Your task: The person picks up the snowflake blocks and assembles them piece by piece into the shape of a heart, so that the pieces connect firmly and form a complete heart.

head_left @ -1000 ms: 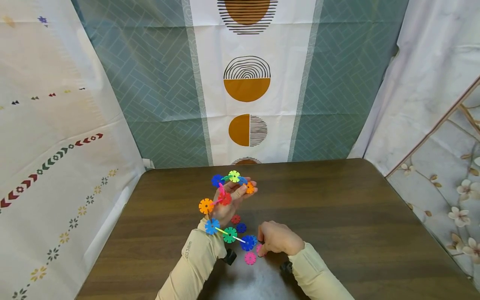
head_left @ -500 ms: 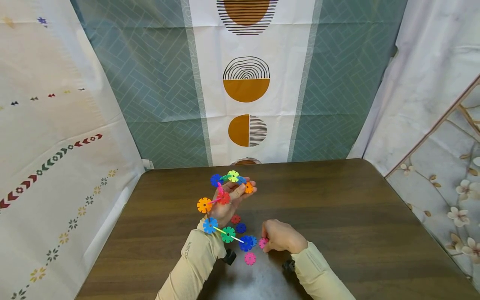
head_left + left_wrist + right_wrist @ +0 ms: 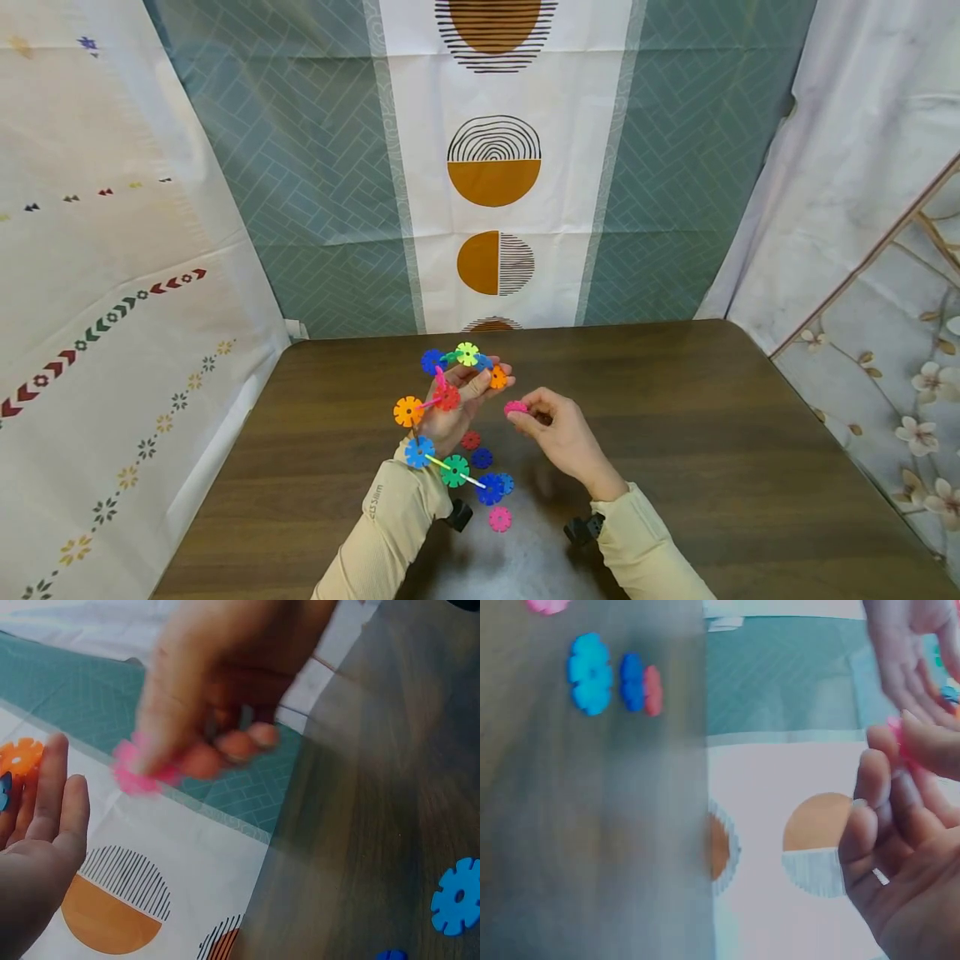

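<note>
Pinching a pink disc (image 3: 515, 407) between thumb and forefinger, the right hand (image 3: 564, 435) is held up just to the right of the chain (image 3: 446, 402), near its orange end disc (image 3: 498, 377). Its other fingers are curled in, and the pink disc is tilted almost edge-on in the head view. A gap separates it from the chain.

The left hand (image 3: 466, 407) grips the chain at that orange end disc, thumb against it, with at least two fingers stretched out straight in the left wrist view. From there the chain loops through blue, yellow-green, green, pink and red pieces, then passes in front of the left sleeve (image 3: 405, 521) through another orange disc (image 3: 408, 412), a light blue disc (image 3: 417, 454) and a green disc (image 3: 454, 472) to a dark blue disc (image 3: 489, 491) at its near end. Some of its pieces stand edge-on.

Four loose discs lie on the desk (image 3: 675, 425) around the chain's near end: a red one (image 3: 470, 440) and a blue one (image 3: 482, 458) beyond it, a bright blue one (image 3: 507, 483) just to its right, and a second pink one (image 3: 500, 520) on its near side. Whether the bright blue one touches the chain cannot be told.
</note>
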The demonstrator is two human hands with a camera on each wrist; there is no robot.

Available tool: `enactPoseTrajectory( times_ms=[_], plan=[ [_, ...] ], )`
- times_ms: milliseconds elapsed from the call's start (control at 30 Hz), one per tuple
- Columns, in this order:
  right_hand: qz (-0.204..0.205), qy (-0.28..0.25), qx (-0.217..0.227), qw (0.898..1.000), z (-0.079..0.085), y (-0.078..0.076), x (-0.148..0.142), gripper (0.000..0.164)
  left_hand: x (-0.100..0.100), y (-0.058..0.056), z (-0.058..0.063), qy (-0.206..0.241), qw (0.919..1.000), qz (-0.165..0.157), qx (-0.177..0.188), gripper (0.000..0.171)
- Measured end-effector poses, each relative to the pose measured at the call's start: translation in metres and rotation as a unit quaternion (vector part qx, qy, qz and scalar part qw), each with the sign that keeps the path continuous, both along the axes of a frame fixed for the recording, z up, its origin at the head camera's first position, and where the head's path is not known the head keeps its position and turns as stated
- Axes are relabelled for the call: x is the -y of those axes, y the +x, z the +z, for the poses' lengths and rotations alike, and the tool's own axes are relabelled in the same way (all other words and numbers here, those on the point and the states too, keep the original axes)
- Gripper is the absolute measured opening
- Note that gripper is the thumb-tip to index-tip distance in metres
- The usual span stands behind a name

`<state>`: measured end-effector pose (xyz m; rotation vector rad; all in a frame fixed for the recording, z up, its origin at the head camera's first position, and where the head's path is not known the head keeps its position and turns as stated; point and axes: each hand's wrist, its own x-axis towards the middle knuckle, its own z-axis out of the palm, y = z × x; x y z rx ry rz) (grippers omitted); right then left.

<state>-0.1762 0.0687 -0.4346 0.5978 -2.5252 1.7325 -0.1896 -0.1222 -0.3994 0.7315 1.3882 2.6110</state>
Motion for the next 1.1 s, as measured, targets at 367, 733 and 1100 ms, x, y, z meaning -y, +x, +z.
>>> enactPoseTrajectory(
  times_ms=[367,733,1100],
  plan=[
    [-0.031,-0.079,-0.018,0.996,0.021,0.007,0.004,0.016,-0.003,0.0,-0.002,-0.012,0.9999,0.0,0.001,0.024],
    [-0.047,-0.094,-0.057,0.993,0.028,0.01,0.01,0.016,-0.005,0.0,-0.002,-0.02,0.9998,0.006,0.004,0.02],
    [-0.071,-0.069,-0.083,0.992,0.034,0.012,0.011,0.011,-0.006,0.001,-0.002,-0.02,0.9996,-0.018,-0.006,0.023]
  ],
)
